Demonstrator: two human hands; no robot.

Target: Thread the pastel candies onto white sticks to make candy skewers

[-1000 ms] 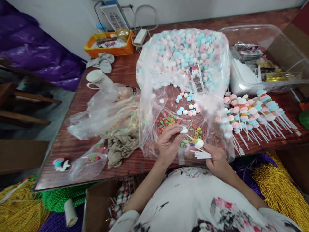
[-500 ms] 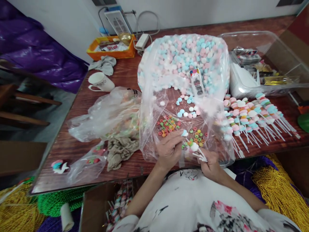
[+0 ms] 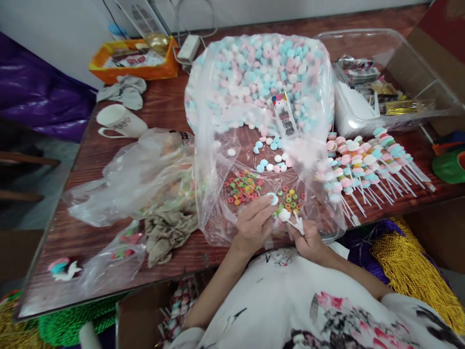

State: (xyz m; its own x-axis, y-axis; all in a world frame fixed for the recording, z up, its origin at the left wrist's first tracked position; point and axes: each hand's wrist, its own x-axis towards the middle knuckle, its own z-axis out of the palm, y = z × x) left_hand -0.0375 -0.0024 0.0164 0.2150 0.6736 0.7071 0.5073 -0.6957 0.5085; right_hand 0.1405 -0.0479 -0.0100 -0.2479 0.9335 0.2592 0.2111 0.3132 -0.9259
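The two hands are sitting closer together than in the first frame, and everything on the desk (image 3: pixel 170 106) is showing farther left as the view is shifting. The white sticks (image 3: pixel 299 224), which were fanning out sideways, are now pointing more upward from the right hand (image 3: pixel 307 240).

Just below the middle of the frame, the left hand (image 3: pixel 254 220) is pinching a blue-and-white disc (image 3: pixel 272 198) at its fingertips. The right hand's grip is curling tightly around the sticks, with a white disc (image 3: pixel 284 214) sitting between the hands. Whether a stick is already running through the blue-and-white disc, I cannot tell.

For good handling, the left grip should be pressing lightly, since the discs are looking soft enough to dent. The right grip should be steadying one stick clear of the others, keeping it square to the disc's middle. The loose rings (image 3: pixel 241 186) are lying near, so both wrists should be staying raised.
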